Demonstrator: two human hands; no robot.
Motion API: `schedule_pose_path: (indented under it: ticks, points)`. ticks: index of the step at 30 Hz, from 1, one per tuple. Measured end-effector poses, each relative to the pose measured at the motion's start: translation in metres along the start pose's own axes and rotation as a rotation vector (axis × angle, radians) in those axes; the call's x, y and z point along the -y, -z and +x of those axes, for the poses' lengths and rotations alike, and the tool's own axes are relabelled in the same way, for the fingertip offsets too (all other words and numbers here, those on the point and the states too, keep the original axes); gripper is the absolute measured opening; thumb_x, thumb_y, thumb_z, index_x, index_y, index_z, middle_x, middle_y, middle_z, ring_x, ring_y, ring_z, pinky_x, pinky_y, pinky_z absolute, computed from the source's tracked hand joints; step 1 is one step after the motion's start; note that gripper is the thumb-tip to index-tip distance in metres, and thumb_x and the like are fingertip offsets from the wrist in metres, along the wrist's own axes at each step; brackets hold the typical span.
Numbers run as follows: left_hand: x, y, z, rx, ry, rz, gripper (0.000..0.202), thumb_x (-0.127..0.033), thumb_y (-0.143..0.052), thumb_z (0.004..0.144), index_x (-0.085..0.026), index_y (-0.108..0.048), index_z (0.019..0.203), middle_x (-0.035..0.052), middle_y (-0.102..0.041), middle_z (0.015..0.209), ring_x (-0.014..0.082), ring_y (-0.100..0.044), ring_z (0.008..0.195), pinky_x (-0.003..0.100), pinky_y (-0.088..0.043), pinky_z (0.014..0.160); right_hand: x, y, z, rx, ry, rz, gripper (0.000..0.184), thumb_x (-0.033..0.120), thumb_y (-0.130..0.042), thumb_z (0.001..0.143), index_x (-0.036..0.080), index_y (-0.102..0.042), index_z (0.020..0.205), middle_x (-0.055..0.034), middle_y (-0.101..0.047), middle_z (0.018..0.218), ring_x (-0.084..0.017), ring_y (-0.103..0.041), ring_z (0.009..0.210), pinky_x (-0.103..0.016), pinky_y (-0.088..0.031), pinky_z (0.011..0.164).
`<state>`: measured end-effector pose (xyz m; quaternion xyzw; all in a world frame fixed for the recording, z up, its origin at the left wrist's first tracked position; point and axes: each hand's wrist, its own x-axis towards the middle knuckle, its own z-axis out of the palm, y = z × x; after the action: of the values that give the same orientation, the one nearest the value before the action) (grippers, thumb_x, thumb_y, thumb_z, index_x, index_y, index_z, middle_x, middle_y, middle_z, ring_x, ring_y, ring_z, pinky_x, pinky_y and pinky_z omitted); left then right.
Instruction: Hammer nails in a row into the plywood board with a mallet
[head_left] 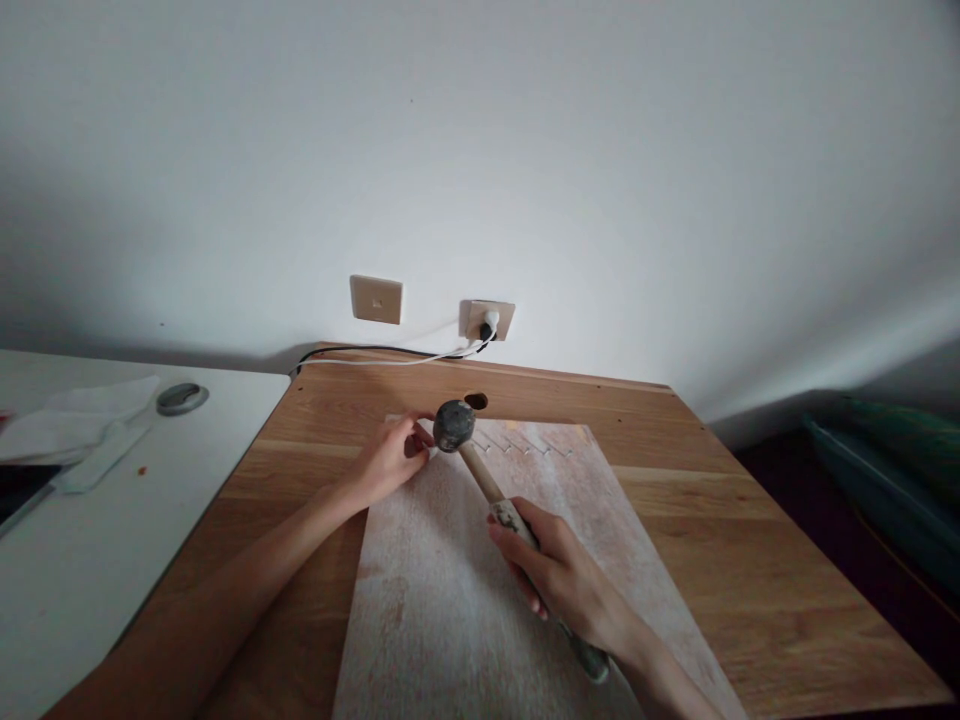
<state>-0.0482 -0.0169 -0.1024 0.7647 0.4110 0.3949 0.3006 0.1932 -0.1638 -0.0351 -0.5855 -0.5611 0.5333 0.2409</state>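
Observation:
My right hand [551, 565] is wrapped around the handle of a rubber mallet [454, 427] with a black head and a wooden shaft. The mallet head is over the far left part of a whitish, worn wooden board [480, 590], close beside my left fingertips. My left hand [394, 458] rests at the board's far left corner, thumb and fingers pinched together; what lies between them is too small and partly hidden to name. A row of several thin nails [527, 449] stands in the board near its far edge, right of the mallet head.
The board lies on a brown wooden table [720, 560] with a cable hole [475, 401]. Cables [375, 361] run along its back to a wall socket [487, 321]. A white desk [112, 560] on the left bears thin white sheets [82, 415] and a grey grommet [181, 399]. Dark green fabric [885, 490] lies right.

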Motion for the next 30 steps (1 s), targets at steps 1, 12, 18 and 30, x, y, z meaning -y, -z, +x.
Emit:
schedule_pose_path:
  ticks: [1,12,18,30]
  points:
    - [0.001,0.0,0.0,0.007,-0.004,-0.001,0.043,-0.007,-0.062,0.076,-0.021,-0.066,0.117,0.0019,-0.079,0.091,0.0184,-0.071,0.08,0.032,-0.056,0.082,-0.004,-0.001,-0.004,-0.041,0.016,0.042,0.042,0.063,-0.057,0.099,0.021,-0.056,0.102,0.0079,-0.057,0.061,-0.007,-0.045,0.039,-0.017,-0.037,0.037]
    - [0.001,-0.001,-0.001,0.04,-0.029,0.005,0.037,-0.017,-0.064,0.084,-0.023,-0.061,0.121,-0.0001,-0.079,0.091,0.0171,-0.07,0.08,0.034,-0.053,0.086,-0.045,-0.004,-0.085,-0.513,-0.096,0.53,0.053,0.075,-0.063,0.09,0.028,-0.061,0.115,-0.0007,-0.066,0.08,-0.01,-0.054,0.044,-0.022,-0.045,0.038]
    - [0.003,-0.002,-0.001,0.031,-0.032,0.015,0.033,-0.021,-0.063,0.086,-0.022,-0.063,0.118,0.0001,-0.078,0.089,0.0172,-0.069,0.08,0.034,-0.053,0.085,-0.058,-0.005,-0.086,-0.583,-0.149,0.284,0.058,0.078,-0.048,0.096,0.026,-0.062,0.117,-0.0018,-0.064,0.073,-0.017,-0.055,0.053,-0.027,-0.049,0.046]
    - [-0.005,0.005,-0.001,0.037,-0.075,0.083,0.035,-0.022,-0.064,0.079,-0.023,-0.066,0.115,0.0041,-0.078,0.101,0.0243,-0.07,0.099,0.041,-0.051,0.097,-0.084,-0.016,-0.071,-0.463,0.327,-0.364,0.041,0.052,-0.046,0.11,0.023,-0.068,0.129,0.0061,-0.06,0.053,-0.015,-0.06,0.041,-0.021,-0.048,0.045]
